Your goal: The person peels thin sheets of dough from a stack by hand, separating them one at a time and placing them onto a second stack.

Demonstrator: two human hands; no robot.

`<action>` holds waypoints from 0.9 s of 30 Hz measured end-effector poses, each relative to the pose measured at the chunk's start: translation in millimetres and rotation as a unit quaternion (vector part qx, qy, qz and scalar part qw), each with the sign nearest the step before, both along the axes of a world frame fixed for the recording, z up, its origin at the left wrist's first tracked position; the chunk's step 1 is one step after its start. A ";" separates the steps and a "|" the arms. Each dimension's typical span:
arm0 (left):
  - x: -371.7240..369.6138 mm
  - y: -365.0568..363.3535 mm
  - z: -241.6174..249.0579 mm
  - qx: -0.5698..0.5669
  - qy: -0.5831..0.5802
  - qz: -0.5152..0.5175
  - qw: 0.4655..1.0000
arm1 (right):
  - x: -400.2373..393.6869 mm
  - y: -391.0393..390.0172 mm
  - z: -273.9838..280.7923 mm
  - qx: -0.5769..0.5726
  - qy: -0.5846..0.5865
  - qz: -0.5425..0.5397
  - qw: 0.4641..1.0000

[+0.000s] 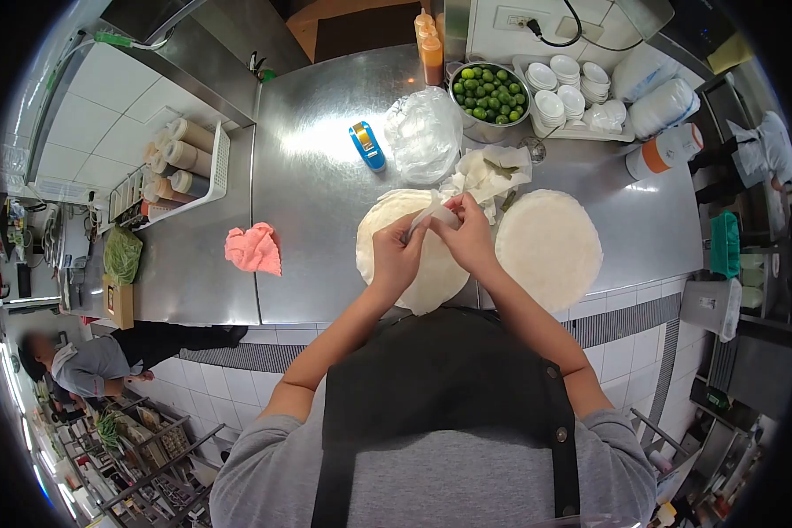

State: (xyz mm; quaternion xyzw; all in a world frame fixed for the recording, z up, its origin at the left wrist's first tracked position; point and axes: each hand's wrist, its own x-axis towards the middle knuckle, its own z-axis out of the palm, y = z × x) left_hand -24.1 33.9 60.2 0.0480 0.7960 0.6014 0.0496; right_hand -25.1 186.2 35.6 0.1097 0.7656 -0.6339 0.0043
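Between the fingertips of both my hands is a thin, whitish, curled strip (446, 216); I cannot tell if it is dough or paper. My left hand (399, 251) pinches its left side. My right hand (468, 231) grips the other side, fingers bent close together. Under them lies a pale round stack of thin flat sheets (431, 277), like tortillas, partly hidden by my hands and wrists. A second pale round stack (550, 250) rests to the right of my right forearm. Just beyond my hands sits crumpled white wrapping (481, 180), with slim green pieces (502, 168) on it.
Farther back are a clear plastic bag (424, 132), a blue and yellow object (367, 146), a bowl of limes (490, 93), sauce bottles (431, 60) and a tray of white cups (581, 132). A pink cloth (253, 248) lies left. Another person (106, 361) stands at far left.
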 end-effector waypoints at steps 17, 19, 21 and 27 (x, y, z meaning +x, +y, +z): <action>-15.7 -19.7 -1.9 -0.021 0.017 0.007 1.000 | 5.5 -0.9 27.1 -0.194 0.025 0.059 0.979; -19.8 -24.9 -6.9 0.008 -0.015 -0.003 1.000 | 4.9 0.2 26.8 -0.221 0.016 0.052 0.974; -24.3 -26.9 -8.6 0.040 -0.049 -0.016 0.998 | 5.6 9.1 0.3 -0.157 0.056 0.063 0.984; -28.1 -25.8 -17.3 0.035 -0.016 0.119 0.992 | 18.5 7.2 -13.1 -0.192 -0.043 -0.010 0.980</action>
